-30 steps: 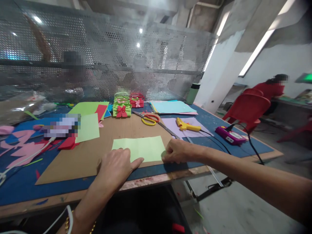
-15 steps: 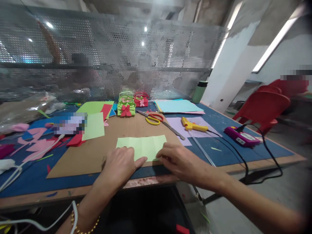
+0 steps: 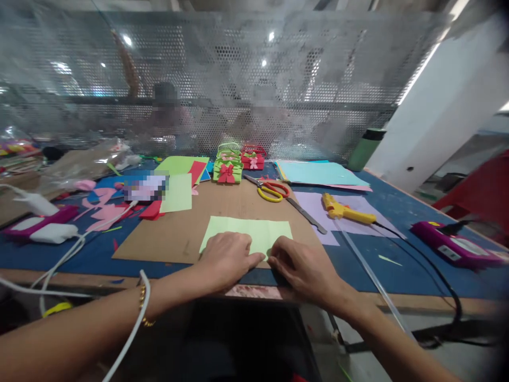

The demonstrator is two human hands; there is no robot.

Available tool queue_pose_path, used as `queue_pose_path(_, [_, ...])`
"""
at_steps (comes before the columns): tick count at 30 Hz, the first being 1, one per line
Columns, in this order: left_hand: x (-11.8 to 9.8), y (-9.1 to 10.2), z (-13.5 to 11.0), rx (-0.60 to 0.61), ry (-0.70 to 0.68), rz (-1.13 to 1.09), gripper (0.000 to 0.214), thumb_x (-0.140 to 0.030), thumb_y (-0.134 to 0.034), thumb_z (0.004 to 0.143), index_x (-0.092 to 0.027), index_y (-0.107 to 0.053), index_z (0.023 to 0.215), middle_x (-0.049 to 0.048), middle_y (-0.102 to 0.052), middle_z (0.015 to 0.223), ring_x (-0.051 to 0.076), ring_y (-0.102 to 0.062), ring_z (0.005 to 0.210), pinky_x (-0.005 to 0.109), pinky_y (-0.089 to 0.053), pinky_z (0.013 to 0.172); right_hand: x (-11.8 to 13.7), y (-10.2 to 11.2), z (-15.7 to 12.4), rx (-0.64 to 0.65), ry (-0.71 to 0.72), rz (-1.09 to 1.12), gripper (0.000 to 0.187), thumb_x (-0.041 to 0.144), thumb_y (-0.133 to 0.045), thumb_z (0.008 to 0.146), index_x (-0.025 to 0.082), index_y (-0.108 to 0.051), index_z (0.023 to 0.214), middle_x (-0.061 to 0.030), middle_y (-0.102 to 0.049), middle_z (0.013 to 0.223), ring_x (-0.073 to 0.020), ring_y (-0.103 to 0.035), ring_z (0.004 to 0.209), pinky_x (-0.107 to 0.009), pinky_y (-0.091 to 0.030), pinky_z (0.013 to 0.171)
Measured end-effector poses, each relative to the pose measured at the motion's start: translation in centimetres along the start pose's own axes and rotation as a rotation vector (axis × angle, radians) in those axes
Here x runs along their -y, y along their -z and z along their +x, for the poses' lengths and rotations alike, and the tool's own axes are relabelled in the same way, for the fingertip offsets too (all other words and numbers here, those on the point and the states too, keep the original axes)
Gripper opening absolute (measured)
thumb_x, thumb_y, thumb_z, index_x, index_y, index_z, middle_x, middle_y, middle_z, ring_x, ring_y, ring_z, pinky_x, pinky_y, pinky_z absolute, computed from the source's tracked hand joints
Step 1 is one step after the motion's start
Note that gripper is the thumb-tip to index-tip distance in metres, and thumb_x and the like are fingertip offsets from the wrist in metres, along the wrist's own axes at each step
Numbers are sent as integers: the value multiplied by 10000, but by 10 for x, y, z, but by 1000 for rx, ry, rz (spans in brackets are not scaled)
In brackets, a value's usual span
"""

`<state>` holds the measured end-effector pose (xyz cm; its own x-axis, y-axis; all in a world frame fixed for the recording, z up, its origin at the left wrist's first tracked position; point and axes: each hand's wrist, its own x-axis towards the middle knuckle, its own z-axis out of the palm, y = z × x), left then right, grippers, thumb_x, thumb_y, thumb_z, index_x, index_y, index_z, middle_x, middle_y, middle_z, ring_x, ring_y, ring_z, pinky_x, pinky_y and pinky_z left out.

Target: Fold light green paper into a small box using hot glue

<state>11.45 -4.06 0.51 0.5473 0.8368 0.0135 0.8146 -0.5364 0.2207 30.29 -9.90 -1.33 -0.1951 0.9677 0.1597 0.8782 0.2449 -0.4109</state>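
A light green sheet of paper (image 3: pixel 254 229) with faint upright creases lies on the brown cardboard (image 3: pixel 151 246), close to the table's front edge. My left hand (image 3: pixel 227 257) is closed on its near left edge, the thumb stretched toward the middle. On the near right edge my right hand (image 3: pixel 304 265) pinches the paper with curled fingers; the fingertips are partly hidden. Beyond the sheet lie scissors (image 3: pixel 274 191) with red and yellow handles and a grey metal blade (image 3: pixel 307 216). Small green and red paper baskets with bows (image 3: pixel 227 172) stand at the back of the cardboard.
A yellow glue gun (image 3: pixel 350 213) rests on purple sheets at right, its cord near a purple power strip (image 3: pixel 453 245). Coloured sheets (image 3: pixel 318 174) and a green bottle (image 3: pixel 366 150) stand behind. Pink scraps (image 3: pixel 105 212), a phone (image 3: pixel 146 187) and white cables (image 3: pixel 63 260) lie left.
The view has swung to the left, so the table things appear farther right. Both hands stay at the sheet's near edge, and the right fingers have come nearer to the left thumb.
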Motion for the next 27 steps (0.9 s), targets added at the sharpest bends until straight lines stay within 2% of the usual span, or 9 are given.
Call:
queue_pose_path(3, [1,1,4,27,30,-29,388,-604,-570,814,-234,-659,736,46,-692,753,238,-633,729,298,-364,589,0,-4,0,-8,6,-25,86,230,-513,931,186,-570,883,-24,-648,755,-155,-552,672,-258,-320,596])
queue_pose_path(9, [3,11,15,134,82,-121,295,-497,-624,714,-227,-604,598,11,-606,620,183,-530,574,288,-288,505,-3,-5,-1,-18,12,-77,103,272,-517,949,199,-562,891,-5,-620,707,-157,-540,646,-261,-286,578])
queue_pose_path(15, [8,12,20,202,99,-198,294,-457,-661,656,-209,-548,546,-13,-541,576,142,-457,527,277,-269,487,-4,-6,0,-21,14,-104,103,264,-509,954,200,-548,883,-15,-636,731,-164,-560,660,-260,-290,573])
queue_pose_path(21, [24,8,23,226,103,-258,297,-403,-675,641,-200,-509,501,-29,-465,492,132,-417,500,276,-264,482,-4,-6,0,-34,18,-116,86,249,-525,947,205,-549,877,-10,-642,734,-166,-576,673,-262,-292,582])
queue_pose_path(27, [48,3,18,215,98,-329,286,-371,-654,673,-197,-485,521,-32,-465,497,125,-432,510,262,-272,488,-6,-8,-1,-43,39,-97,105,260,-501,960,211,-529,872,-3,-632,732,-162,-570,665,-260,-299,584])
